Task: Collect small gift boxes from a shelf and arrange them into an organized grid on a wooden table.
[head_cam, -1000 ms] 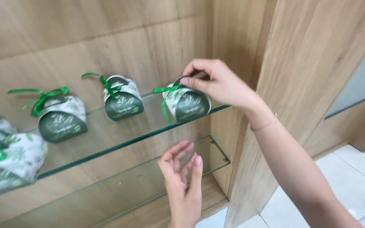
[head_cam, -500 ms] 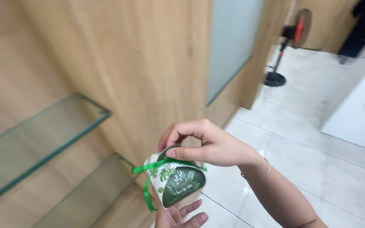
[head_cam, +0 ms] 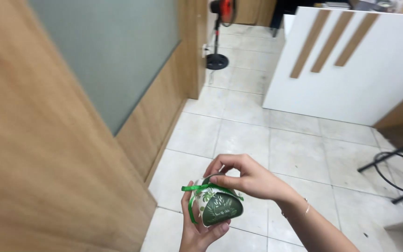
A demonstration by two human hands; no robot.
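Hands meet low and near over the tiled floor (head_cam: 276,140): left hand (head_cam: 197,228) cups a small green favour box (head_cam: 218,207) from beneath, right hand (head_cam: 248,177) pinches its top by the green ribbon (head_cam: 197,189), wooden wall (head_cam: 47,163) at left

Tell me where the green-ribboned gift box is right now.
The gift box is low in the head view, just left of centre, cupped from below by the left hand and pinched at the top by the right hand, above the tiled floor.
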